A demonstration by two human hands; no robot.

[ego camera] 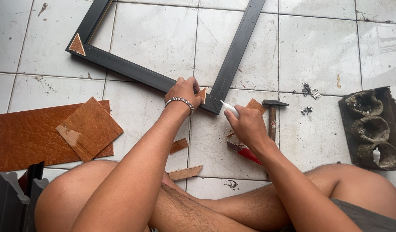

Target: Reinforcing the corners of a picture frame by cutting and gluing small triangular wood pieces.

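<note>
A black picture frame [133,71] lies face down on the white tiled floor. My left hand [185,90], with a beaded bracelet on the wrist, presses a small triangular wooden piece [202,93] against the frame's near corner. My right hand [247,124] grips a small white glue tube [229,108], its nozzle pointing toward that corner. Another triangular wooden piece [77,44] sits on the frame's left corner.
Brown plywood sheets [43,135] lie at the left. A hammer [273,116] and small metal hangers [310,90] rest to the right, beside a dark tray with three hollows [371,129]. Wood offcuts [185,172] and a red-handled tool [245,151] lie near my crossed legs. Black moulding pieces [17,197] stand lower left.
</note>
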